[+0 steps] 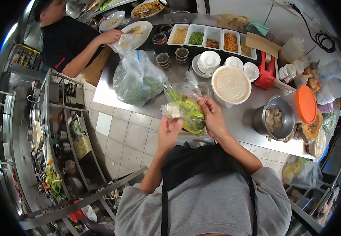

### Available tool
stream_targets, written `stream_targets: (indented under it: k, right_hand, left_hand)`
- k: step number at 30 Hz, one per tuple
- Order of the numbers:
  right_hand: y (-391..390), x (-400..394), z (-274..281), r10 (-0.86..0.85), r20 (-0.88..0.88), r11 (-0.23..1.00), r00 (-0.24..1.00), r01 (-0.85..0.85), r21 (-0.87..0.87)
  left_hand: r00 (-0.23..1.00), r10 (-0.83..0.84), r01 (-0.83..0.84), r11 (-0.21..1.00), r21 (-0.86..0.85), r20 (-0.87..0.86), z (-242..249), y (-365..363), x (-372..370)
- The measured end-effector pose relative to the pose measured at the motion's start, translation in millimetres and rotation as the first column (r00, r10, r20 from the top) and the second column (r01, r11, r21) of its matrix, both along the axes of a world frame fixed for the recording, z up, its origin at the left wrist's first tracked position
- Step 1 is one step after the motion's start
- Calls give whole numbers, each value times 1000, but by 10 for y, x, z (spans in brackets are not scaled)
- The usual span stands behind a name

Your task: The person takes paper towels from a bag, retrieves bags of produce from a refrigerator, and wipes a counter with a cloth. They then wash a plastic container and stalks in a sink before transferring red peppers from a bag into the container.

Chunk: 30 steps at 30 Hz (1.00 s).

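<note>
Between my two hands is a clear plastic bag of green vegetables [191, 112], held up at the table's front edge. My left hand [168, 131] grips its left side, where something white shows through the plastic. My right hand [213, 117] pinches the bag's right side with thumb and fingers. The twisted neck of the bag points away from me. Just behind and to the left sits a larger clear bag of leafy greens [137, 84]. A round tub with a translucent lid [231, 84] stands right of my right hand.
White bins of chopped ingredients [196, 37] line the back. Small white bowls [209, 61] are stacked before them. A metal pot [273, 118] and an orange-lidded container [305, 105] stand right. At left, a co-worker [66, 41] handles plates. Metal shelving [66, 129] lies at lower left.
</note>
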State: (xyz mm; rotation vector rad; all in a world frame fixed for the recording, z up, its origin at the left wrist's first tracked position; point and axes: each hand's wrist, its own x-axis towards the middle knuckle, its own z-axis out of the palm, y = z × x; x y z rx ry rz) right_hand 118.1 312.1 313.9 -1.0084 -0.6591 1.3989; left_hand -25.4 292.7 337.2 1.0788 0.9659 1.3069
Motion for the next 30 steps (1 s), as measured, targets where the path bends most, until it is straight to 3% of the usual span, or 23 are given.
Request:
stream_targets:
  k: [1,2,3,5,7,8,9,11,15,17,21,23,25,26,28,30]
  right_hand:
    - [-23,-15,21,6,0,1000,1000,-6,-2]
    - [-47,-36,88,-125,267,982,955,81,169]
    - [-77,-48,165,-287,485,929,826,116,351]
    - [-112,-12,279,-365,542,894,757,122,432]
    - [-121,49,296,-395,802,793,449,-274,544]
    - [-133,6,345,-247,822,865,513,-266,425]
    - [-134,-9,318,-252,821,865,513,-260,429]
    - [-67,-33,207,-213,685,917,697,-100,387]
    - [27,46,101,-184,673,916,716,-122,381]
    - [40,56,100,-41,648,928,760,-211,307]
    - [110,83,132,-99,625,925,774,-161,345]
    - [114,89,203,-47,678,947,734,-184,264]
    - [139,102,235,-74,721,936,689,-202,289]
    - [146,103,249,-98,760,924,642,-225,310]
    - [153,94,293,-78,765,926,639,-237,293]
    - [160,94,295,-62,771,927,634,-249,279]
  left_hand:
    - [1000,6,-6,1000,-2,0,-8,21,-18]
    - [1000,-10,9,1000,-25,-23,-25,59,-54]
    - [999,-27,25,998,-50,-46,-43,82,-90]
    - [996,-43,36,996,-84,-81,-67,98,-137]
    - [991,-63,50,992,-117,-114,-92,122,-134]
    - [987,-66,51,993,-105,-149,-102,134,-113]
    - [980,-71,55,994,-91,-184,-118,154,-90]
    - [983,-51,46,998,-35,-176,-164,193,-56]
    - [975,-79,73,997,-39,-208,-234,220,-104]
    - [967,-130,130,991,-12,-221,-251,249,-115]
    - [910,-116,138,990,27,-399,-158,272,-109]
    - [868,-105,149,988,52,-485,-141,280,-111]
    - [748,57,148,957,249,-661,-140,317,-110]
    - [748,55,149,957,248,-662,-125,338,-104]
    - [684,219,143,895,422,-695,-86,373,-87]
    - [689,213,159,889,430,-693,-90,408,-125]
